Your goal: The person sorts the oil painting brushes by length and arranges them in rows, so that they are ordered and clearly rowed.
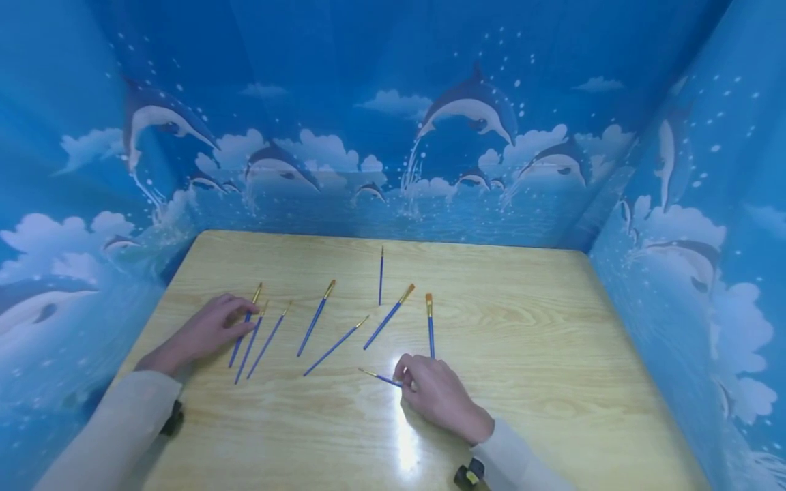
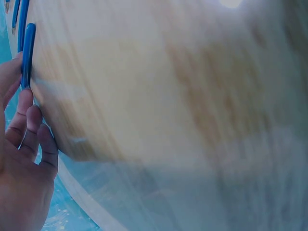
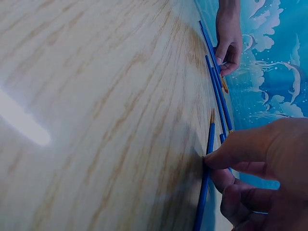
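At the left of the table, my left hand (image 1: 215,327) has its thumb and forefinger about the leftmost blue-handled paintbrush (image 1: 235,349), seeming to pinch it while it lies on the wood. In the left wrist view, a blue handle (image 2: 29,53) shows between the fingertips. Two slim paintbrushes lie just right of that hand, the nearer one (image 1: 247,356) close to the thumb. My right hand (image 1: 439,395), near the front centre, pinches a thin paintbrush (image 1: 381,377) by its blue handle; its bristles point left. The right wrist view shows that thumb pressed to the handle (image 3: 203,192).
Across the middle of the wooden table (image 1: 552,354) several more paintbrushes lie apart, among them a flat wide one (image 1: 430,320) just beyond my right hand and a thin one (image 1: 381,276) farther back. Blue dolphin-print curtains (image 1: 344,82) enclose the back and both sides.
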`<state>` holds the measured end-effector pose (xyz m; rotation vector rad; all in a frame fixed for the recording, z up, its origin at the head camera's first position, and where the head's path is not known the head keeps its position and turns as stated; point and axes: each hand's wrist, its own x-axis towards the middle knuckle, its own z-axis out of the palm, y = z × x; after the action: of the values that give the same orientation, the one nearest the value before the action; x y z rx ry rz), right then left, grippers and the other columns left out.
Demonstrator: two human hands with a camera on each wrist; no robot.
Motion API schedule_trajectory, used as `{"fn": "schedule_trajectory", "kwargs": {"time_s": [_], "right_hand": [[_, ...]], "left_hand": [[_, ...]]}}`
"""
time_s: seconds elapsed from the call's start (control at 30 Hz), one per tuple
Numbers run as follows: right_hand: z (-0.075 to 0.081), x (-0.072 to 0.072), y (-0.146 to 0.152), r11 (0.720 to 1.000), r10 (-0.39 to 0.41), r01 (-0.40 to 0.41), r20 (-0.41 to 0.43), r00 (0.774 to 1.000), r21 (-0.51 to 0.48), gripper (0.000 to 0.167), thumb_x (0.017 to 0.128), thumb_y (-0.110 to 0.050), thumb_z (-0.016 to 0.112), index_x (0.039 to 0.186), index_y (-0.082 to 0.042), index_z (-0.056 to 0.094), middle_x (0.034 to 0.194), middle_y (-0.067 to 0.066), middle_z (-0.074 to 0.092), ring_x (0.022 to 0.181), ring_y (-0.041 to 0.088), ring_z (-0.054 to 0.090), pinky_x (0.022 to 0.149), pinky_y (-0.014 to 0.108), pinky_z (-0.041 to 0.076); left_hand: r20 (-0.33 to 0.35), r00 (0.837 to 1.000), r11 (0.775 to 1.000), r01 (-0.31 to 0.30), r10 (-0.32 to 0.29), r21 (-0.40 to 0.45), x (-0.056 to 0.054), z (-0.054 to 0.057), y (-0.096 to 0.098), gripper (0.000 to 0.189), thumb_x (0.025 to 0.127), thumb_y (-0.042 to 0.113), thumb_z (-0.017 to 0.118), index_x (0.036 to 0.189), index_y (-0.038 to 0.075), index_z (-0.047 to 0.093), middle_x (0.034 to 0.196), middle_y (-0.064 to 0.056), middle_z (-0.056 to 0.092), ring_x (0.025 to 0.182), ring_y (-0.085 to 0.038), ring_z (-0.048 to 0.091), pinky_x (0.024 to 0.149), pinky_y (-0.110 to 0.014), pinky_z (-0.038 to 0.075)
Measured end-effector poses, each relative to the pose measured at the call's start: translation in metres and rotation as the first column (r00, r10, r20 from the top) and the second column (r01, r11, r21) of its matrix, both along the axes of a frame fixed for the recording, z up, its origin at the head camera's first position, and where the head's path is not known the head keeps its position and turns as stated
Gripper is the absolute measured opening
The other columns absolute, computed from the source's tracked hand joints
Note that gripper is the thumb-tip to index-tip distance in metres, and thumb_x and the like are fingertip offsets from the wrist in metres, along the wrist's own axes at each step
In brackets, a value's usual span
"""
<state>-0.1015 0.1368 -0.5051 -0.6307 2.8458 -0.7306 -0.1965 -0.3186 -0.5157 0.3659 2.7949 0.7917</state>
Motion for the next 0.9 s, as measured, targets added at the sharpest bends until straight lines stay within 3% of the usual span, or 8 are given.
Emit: {"fn": "schedule_trajectory", "kwargs": {"time_s": [0.7,0.9], "right_hand": [[-0.0024,0.0013,0.0018,0.996,0.048,-0.045,0.046,0.998,-0.071,0.010,0.097,-0.008,0.077,0.104,-0.014,0.081,0.091,-0.008,0.070,0.083,0.001,0.059,0.076,0.019,0.053],[0.0002,0.0015,0.0002,0.994,0.095,-0.093,0.039,0.995,-0.065,0.014,0.093,-0.003,0.075,0.103,-0.011,0.079,0.091,-0.007,0.070,0.083,0.002,0.059,0.077,0.019,0.055]], "left_hand": [[0.023,1.000,1.000,-0.002,0.002,-0.006,-0.0018,0.0003,-0.0005,0.043,0.107,0.039,0.069,0.142,0.014,0.067,0.146,-0.022,0.060,0.137,-0.048,0.055,0.115,-0.076,0.044],[0.016,1.000,1.000,-0.003,0.003,0.000,-0.0026,-0.0020,-0.0010,0.042,0.107,0.039,0.070,0.141,0.014,0.067,0.145,-0.022,0.061,0.137,-0.048,0.055,0.115,-0.075,0.044]]}}
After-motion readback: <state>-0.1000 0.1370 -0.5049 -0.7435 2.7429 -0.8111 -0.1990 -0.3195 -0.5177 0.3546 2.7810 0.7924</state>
